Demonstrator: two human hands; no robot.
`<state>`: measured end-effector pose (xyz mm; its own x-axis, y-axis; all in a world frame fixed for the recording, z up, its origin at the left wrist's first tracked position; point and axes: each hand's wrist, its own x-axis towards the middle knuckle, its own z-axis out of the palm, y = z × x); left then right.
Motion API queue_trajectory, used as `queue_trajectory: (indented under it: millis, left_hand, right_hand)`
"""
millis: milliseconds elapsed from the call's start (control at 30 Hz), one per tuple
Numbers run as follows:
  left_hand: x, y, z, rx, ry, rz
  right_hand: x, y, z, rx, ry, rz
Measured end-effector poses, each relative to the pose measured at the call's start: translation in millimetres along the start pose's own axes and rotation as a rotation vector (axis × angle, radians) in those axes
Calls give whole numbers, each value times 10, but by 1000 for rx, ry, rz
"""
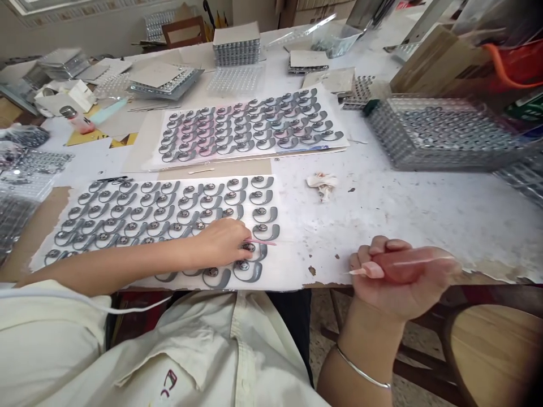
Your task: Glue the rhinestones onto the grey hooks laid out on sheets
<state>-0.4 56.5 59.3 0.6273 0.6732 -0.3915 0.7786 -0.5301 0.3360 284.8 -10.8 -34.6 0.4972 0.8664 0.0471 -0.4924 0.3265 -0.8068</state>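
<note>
My left hand (223, 242) rests on a white sheet (292, 271) covered with rows of several grey curved pieces (265, 214), each with a round metal part. Its fingers are curled together over one piece near the sheet's front right, beside a thin pink stick (263, 242). My right hand (399, 274) hovers over the table's front edge, fingers closed round a thin pale stick (424, 262) that points to the right. A silver bangle (362, 372) circles that wrist.
A second sheet of grey pieces (250, 127) lies further back. Clear trays of metal parts (441, 133) stand at the right, and stacked trays (236, 44) at the back. A crumpled tissue (322, 183) lies mid-table. A wooden stool (496, 345) stands at lower right.
</note>
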Motion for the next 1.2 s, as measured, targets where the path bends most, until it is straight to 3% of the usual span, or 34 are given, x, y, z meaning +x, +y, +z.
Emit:
queue_trajectory:
  millis: [367,500,700,1033,1133,1200]
  left_hand:
    - [141,179,85,24,37,89]
    - [0,151,89,30,44,71]
    - [-250,65,109,46,-54,27]
    - [-114,210,221,14,-72,152]
    - [-106,196,166,-13,-50,145]
    - [-175,105,63,-80,23,105]
  right_hand:
    - [-11,-8,41,-10,-6,-20]
    - [-22,-14,89,-11,33,-27]
    - [-16,-13,119,-3,65,-40]
    - [-5,-22,133,-31,80,-38]
    - [6,-22,109,-43,80,-32]
    - [26,-13,70,-52,62,-39]
